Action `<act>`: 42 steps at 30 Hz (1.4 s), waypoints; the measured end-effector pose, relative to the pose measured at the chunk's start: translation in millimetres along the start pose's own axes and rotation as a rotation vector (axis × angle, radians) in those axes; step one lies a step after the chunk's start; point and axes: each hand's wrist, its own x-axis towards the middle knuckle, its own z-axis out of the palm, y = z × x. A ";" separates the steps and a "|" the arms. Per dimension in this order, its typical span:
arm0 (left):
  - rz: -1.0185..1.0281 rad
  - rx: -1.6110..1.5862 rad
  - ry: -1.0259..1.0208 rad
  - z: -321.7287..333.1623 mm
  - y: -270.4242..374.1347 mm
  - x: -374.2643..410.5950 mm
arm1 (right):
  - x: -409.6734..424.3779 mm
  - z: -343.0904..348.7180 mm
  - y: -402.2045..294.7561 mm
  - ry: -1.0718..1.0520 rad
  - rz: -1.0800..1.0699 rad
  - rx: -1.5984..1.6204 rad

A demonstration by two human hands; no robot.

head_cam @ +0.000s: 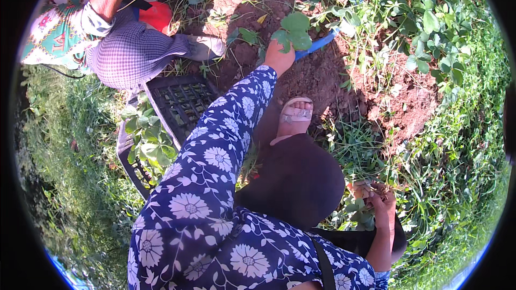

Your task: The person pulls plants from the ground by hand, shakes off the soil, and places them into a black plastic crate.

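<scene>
My left hand (279,58) reaches out over bare reddish soil (322,82). A broad green leaf (297,30) covers its fingers, so its grip is hidden. A blue strip (317,44) shows from beside this hand and runs right toward the leafy plants; I cannot tell whether the hand holds it. Low on the right, beside my knee, my right hand (382,201) pinches the brownish base of a small leafy plant (360,214). The plant's green leaves hang below and left of the fingers, with dry, pale leaf bits near the fingertips.
Left of my arm, a black plastic crate (161,116) holds leafy plants (151,145). Another person (129,52) in checked trousers sits at upper left, by a red object (156,16). My sandalled foot (297,113) rests on the soil. Dense low plants (427,20) line the right.
</scene>
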 end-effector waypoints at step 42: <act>-0.459 0.311 -0.199 -61.4 -10.1 -27.8 | 22.1 -7.0 -12.3 -0.034 0.061 -0.024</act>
